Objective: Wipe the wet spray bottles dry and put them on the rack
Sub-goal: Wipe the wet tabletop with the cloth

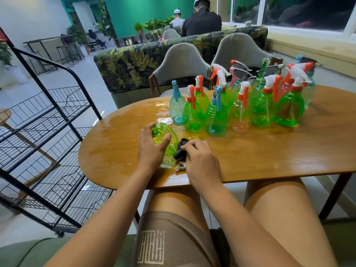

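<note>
A green spray bottle [169, 139] lies on its side on the wet wooden table [269, 151], its base pointing away from me. My left hand [152, 147] grips its body from the left. My right hand [200, 160] presses a dark cloth [181, 151] against the bottle near its neck; a bit of the white trigger shows below the cloth. Several more spray bottles [240, 103] in green, blue and orange stand upright at the back of the table. The black wire rack [50, 132] stands to the left of the table, its shelves bare.
Water films the left half of the table top. Two grey chairs [183, 62] stand behind the table, then a leaf-patterned sofa back [134, 60]. People sit in the distance. My bare knees are under the table's near edge.
</note>
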